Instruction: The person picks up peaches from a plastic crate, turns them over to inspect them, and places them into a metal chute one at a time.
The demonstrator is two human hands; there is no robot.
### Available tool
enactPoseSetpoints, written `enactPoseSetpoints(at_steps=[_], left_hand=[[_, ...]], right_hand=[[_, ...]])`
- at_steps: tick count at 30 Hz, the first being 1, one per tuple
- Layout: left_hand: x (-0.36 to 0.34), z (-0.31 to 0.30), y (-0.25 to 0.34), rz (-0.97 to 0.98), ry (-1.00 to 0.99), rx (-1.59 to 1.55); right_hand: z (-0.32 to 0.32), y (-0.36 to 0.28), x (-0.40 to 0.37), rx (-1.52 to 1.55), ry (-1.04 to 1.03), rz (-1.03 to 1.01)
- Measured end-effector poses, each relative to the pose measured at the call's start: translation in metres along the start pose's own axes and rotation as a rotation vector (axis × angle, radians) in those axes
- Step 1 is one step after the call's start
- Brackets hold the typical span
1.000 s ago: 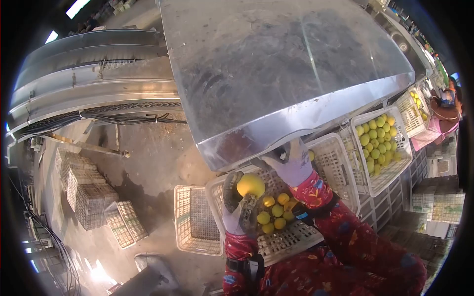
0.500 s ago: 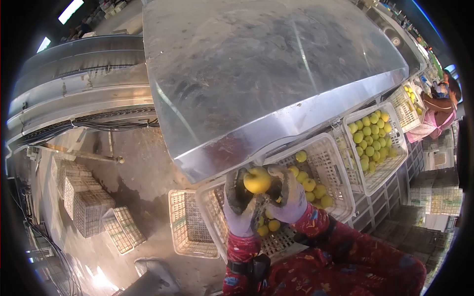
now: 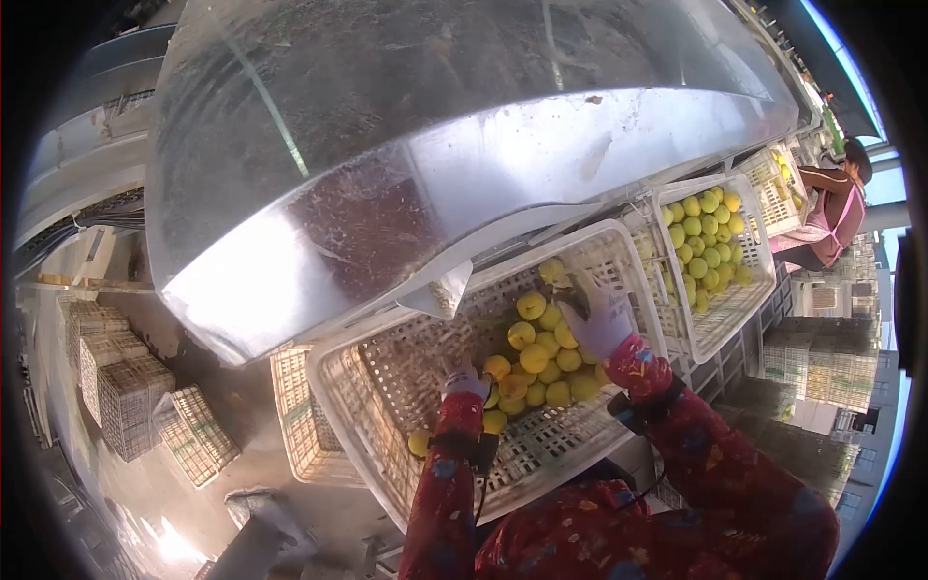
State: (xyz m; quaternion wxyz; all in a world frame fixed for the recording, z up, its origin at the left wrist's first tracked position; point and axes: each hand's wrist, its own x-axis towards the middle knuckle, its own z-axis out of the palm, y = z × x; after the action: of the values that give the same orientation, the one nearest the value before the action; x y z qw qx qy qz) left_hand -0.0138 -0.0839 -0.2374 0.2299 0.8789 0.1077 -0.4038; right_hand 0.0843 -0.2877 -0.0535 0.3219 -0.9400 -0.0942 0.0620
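A large white plastic crate [image 3: 333, 411] lies below the metal table, with a heap of yellow-green fruit [image 3: 547, 346] inside. My right hand [image 3: 599, 314], in a dirty pale glove, reaches over the heap's upper right side. Its fingers are spread beside a fruit [image 3: 552, 270] near the crate's far wall; whether they touch it is unclear. My left hand [image 3: 464, 379], also gloved, is low in the crate at the heap's left edge. Its fingers are blurred and partly hidden. One fruit [image 3: 419, 443] lies apart near the left forearm.
The metal table [image 3: 503, 145] spans the top. A second crate of fruit [image 3: 710, 251] stands at the right, with a person [image 3: 831, 208] beyond it. An empty crate [image 3: 304, 416] and stacked crates [image 3: 130, 387] stand on the floor at left.
The hands have parted and lowered into the crate; the yellow fruit they held together is no longer between them. The view has shifted, showing more of the crate and the fruit heap.
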Motion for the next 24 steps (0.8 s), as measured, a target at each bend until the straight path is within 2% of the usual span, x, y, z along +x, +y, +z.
enactPoseSetpoints(at_steps=[2, 4, 5, 6, 8, 10, 11, 12, 14, 17, 18, 19, 21, 22, 24], left_hand=[[0.010, 0.013, 0.004, 0.034, -0.051, 0.054], [0.015, 0.011, 0.010, 0.078, -0.024, 0.177], [0.022, 0.017, 0.004, 0.058, -0.011, 0.077], [0.028, 0.022, -0.008, 0.039, 0.005, -0.020], [0.029, 0.027, -0.034, 0.112, 0.101, -0.417], [0.015, 0.021, -0.054, 0.307, 0.248, -1.028], [-0.003, -0.002, -0.054, 0.294, 0.190, -1.170], [-0.026, -0.021, -0.045, 0.272, 0.095, -1.448], [-0.071, -0.056, -0.020, 0.229, -0.115, -1.993], [-0.121, -0.078, -0.003, 0.420, -0.033, -1.878], [-0.134, -0.082, -0.003, 0.471, 0.009, -1.823], [-0.146, -0.088, -0.005, 0.493, -0.013, -1.968], [-0.165, -0.106, -0.006, 0.576, 0.049, -2.016], [-0.174, -0.115, -0.005, 0.621, 0.077, -2.042], [-0.185, -0.129, -0.006, 0.698, 0.212, -1.870]], right_hand=[[0.035, 0.055, -0.001, -0.321, -0.318, 0.213], [0.099, 0.113, 0.010, -0.643, -0.430, -0.026], [0.118, 0.126, 0.014, -0.796, -0.481, -0.150], [0.124, 0.130, 0.019, -0.731, -0.526, -0.086], [0.134, 0.130, 0.029, -0.585, -0.609, 0.042], [0.111, 0.098, 0.026, -0.327, -0.604, 0.108], [0.089, 0.073, 0.018, -0.173, -0.605, 0.137], [0.070, 0.051, 0.011, -0.021, -0.601, 0.161], [0.048, 0.024, -0.012, 0.338, -0.566, -0.126], [0.003, -0.034, -0.026, 0.260, -0.520, -0.456], [-0.005, -0.050, -0.029, 0.321, -0.465, -0.428], [-0.011, -0.066, -0.033, 0.382, -0.410, -0.399], [-0.018, -0.087, -0.044, 0.548, -0.323, -0.323], [-0.020, -0.100, -0.049, 0.526, -0.256, -0.349], [-0.019, -0.129, -0.053, 0.482, -0.129, -0.395]])
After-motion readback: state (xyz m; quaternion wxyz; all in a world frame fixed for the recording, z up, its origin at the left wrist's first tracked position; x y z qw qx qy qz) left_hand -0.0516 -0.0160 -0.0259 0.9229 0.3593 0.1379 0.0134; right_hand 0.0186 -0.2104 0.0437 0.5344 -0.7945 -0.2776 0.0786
